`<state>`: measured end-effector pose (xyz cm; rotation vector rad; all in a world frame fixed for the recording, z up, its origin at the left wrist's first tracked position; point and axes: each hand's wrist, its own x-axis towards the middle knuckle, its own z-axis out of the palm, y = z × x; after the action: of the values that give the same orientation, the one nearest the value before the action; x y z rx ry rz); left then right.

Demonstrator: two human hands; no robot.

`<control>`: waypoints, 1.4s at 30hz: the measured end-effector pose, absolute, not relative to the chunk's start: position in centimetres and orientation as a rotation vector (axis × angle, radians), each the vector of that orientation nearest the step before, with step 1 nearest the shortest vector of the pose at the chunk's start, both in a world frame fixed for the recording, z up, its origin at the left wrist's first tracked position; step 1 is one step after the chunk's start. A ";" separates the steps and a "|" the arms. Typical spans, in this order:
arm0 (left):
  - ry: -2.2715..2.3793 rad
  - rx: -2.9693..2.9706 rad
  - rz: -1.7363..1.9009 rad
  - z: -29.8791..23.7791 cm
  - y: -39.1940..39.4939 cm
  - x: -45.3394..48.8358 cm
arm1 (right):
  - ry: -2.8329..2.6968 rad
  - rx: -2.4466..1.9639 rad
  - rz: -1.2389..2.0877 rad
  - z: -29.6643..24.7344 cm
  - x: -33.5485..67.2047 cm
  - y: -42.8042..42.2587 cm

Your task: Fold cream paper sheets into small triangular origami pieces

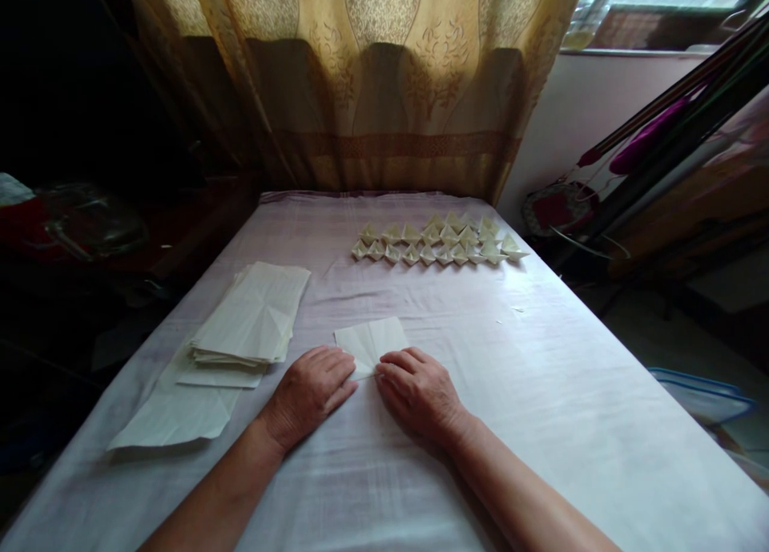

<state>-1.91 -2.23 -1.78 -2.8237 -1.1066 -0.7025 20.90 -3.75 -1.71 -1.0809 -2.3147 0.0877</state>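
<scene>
A creased, pale sheet of paper (372,338) lies partly folded on the cloth-covered table, its near edge between my two hands. My left hand (316,385) is closed on the near left corner, fingers together. At the near right corner, my right hand (424,392) has curled fingers pressing and gripping the paper. Both palms rest low on the cloth, and the fingertips partly hide the fold. Left of my hands is a stack of creased paper sheets (255,308), with a longer sheet (180,412) sticking out beneath it.
Several folded paper pieces (443,235) with pointed tips stand in rows at the table's far right. A pale cloth (541,400) covers the table. Behind hangs a gold curtain (384,95). Dark poles (673,127) lean at the right, beyond the table edge.
</scene>
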 end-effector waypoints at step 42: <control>-1.059 -2.881 -0.900 -1.5 -2.4 -2.0 | -2.310 -1.107 0.007 -2.6 20.9 -3.4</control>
<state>-2.03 -2.41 -1.52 -2.8807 -1.0593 -0.9004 20.89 -3.38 -2.60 -1.1074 -2.3101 0.0073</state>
